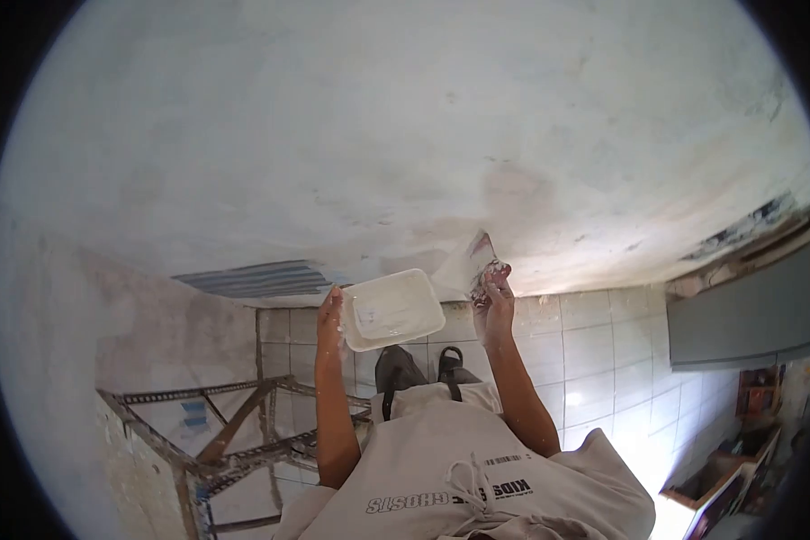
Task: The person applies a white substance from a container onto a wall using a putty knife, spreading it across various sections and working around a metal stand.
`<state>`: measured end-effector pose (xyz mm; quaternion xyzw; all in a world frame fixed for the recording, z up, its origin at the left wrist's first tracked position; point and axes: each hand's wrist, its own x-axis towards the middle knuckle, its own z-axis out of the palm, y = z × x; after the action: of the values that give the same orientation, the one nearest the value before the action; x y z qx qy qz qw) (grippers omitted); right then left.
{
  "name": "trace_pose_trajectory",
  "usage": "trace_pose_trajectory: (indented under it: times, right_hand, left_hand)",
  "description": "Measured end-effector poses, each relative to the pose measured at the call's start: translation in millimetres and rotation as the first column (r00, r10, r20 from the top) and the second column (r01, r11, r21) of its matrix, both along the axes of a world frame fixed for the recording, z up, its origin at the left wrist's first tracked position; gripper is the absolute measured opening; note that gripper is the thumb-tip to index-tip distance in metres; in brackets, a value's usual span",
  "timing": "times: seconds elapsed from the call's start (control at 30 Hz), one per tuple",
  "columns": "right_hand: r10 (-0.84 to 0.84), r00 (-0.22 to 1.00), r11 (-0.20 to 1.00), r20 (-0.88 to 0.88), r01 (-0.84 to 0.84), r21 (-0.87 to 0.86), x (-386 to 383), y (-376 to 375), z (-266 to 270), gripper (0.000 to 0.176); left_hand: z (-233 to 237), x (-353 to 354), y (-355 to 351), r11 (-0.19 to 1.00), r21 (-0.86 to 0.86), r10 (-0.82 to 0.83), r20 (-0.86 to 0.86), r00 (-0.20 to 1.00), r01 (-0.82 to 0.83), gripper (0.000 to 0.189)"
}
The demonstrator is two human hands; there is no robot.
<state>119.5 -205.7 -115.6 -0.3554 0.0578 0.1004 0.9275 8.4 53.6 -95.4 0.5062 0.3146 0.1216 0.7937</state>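
My left hand (331, 315) grips the left side of a shallow white plastic tub (394, 310), its fingers wrapped at the rim. Whitish paste is smeared over the inside of the tub, which tilts slightly. My right hand (493, 306) is closed round the handle of a putty knife (463, 265), whose wide, pale-coated blade points up and left. White residue and reddish patches show around the fingers and handle. The blade is just right of the tub and close to the lower part of a patchy, whitish wall (405, 135).
A rusty metal frame (234, 441) stands at lower left. Grey-blue corrugated strips (256, 277) lie along the wall's lower edge. Light tiles (594, 360) cover the floor around my feet. A grey panel (742, 315) and an open wooden box (720, 472) are at right.
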Motion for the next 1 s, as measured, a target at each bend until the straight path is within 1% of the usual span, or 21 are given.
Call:
trace_pose_trajectory:
  times: [0.03, 0.07, 0.1, 0.13, 0.17, 0.2, 0.23, 0.37, 0.43, 0.47, 0.53, 0.57, 0.63, 0.67, 0.73, 0.77, 0.83, 0.87, 0.93, 0.97, 1.0]
  right_hand:
    - [-0.109, 0.993, 0.992, -0.043, 0.106, -0.072, 1, 0, -12, 0.022]
    - [-0.144, 0.988, 0.988, -0.048, 0.141, -0.061, 3, 2, -23, 0.022]
    - [-0.260, 0.958, 0.960, -0.122, 0.244, -0.136, 3, 6, -35, 0.021]
    - [-0.375, 0.907, 0.918, -0.191, 0.334, -0.215, 5, 12, -42, 0.019]
    - [-0.408, 0.891, 0.906, -0.200, 0.369, -0.208, 7, 18, -49, 0.019]
    - [-0.452, 0.864, 0.877, -0.222, 0.385, -0.287, 11, 27, -54, 0.017]
    - [-0.496, 0.832, 0.843, -0.247, 0.393, -0.368, 12, 35, -57, 0.015]
    - [-0.646, 0.736, 0.735, -0.204, 0.528, -0.425, 29, 90, -57, 0.015]
    - [-0.658, 0.744, 0.695, -0.115, 0.541, -0.473, 36, 118, -48, 0.012]
    - [-0.675, 0.728, 0.683, -0.122, 0.554, -0.475, 38, 128, -49, 0.012]
    - [-0.628, 0.777, 0.657, 0.027, 0.549, -0.517, 40, 156, -29, 0.013]
    - [-0.647, 0.763, 0.644, 0.023, 0.562, -0.520, 31, 159, -16, 0.013]
    - [-0.557, 0.831, 0.628, -0.004, 0.418, -0.656, 11, 170, 6, 0.017]
    - [-0.575, 0.818, 0.617, -0.004, 0.431, -0.658, 6, 169, 1, 0.017]
    - [-0.687, 0.720, 0.669, -0.097, 0.574, -0.473, -2, 160, -12, 0.018]
    - [-0.695, 0.712, 0.662, -0.098, 0.580, -0.475, -5, 152, -19, 0.018]
    - [-0.772, 0.635, 0.440, 0.004, 0.539, -0.718, 2, 136, -32, 0.019]
    - [-0.777, 0.630, 0.435, 0.005, 0.542, -0.719, 14, 134, -41, 0.019]
    - [-0.790, 0.579, 0.289, 0.201, 0.642, -0.710, 36, 130, -61, 0.017]
    - [-0.794, 0.573, 0.282, 0.205, 0.646, -0.709, 39, 135, -65, 0.017]
    - [-0.737, 0.640, 0.296, 0.218, 0.596, -0.747, 44, 146, -65, 0.016]
  left_hand:
    - [-1, 6, 12, 0.999, -0.003, -0.037, -0.018, 0.999, 0.037, 0.042]
    - [-2, 16, 22, 0.997, -0.004, -0.079, -0.032, 0.996, 0.079, 0.043]
    - [17, 26, 23, 0.997, 0.027, -0.066, -0.165, 0.984, 0.072, 0.047]
    - [23, 36, 32, 0.993, 0.039, -0.103, -0.168, 0.980, 0.111, 0.047]
    - [26, 42, 43, 0.973, 0.056, -0.215, -0.111, 0.970, 0.222, 0.048]
    - [27, 48, 56, 0.940, 0.076, -0.328, -0.057, 0.943, 0.332, 0.048]
    - [29, 55, 65, 0.924, 0.078, -0.369, -0.072, 0.927, 0.374, 0.048]
    - [28, 78, 103, 0.837, 0.073, -0.530, -0.147, 0.836, 0.543, 0.047]
    - [26, 90, 119, 0.801, 0.096, -0.572, -0.173, 0.802, 0.591, 0.046]
    - [19, 91, 120, 0.774, 0.109, -0.603, -0.178, 0.778, 0.624, 0.046]
    - [13, 95, 138, 0.729, 0.109, -0.651, -0.195, 0.734, 0.676, 0.045]
    - [8, 97, 147, 0.708, 0.105, -0.669, -0.217, 0.711, 0.698, 0.044]
    - [4, 109, 162, 0.653, 0.101, -0.717, -0.238, 0.655, 0.751, 0.044]
    - [4, 107, 163, 0.647, 0.093, -0.716, -0.265, 0.646, 0.756, 0.042]
    - [5, 111, 164, 0.633, 0.084, -0.724, -0.287, 0.627, 0.769, 0.040]
    - [5, 111, 165, 0.624, 0.043, -0.749, -0.255, 0.612, 0.781, 0.038]
    - [4, 110, 168, 0.608, -0.003, -0.775, -0.221, 0.592, 0.794, 0.036]
    - [3, 110, 168, 0.606, -0.002, -0.778, -0.211, 0.592, 0.796, 0.036]
    - [-4, 115, 172, 0.597, -0.004, -0.788, -0.195, 0.585, 0.803, 0.035]
    - [-8, 115, 174, 0.590, 0.004, -0.791, -0.197, 0.579, 0.807, 0.036]
    - [-12, 115, 175, 0.583, 0.010, -0.795, -0.199, 0.573, 0.813, 0.037]
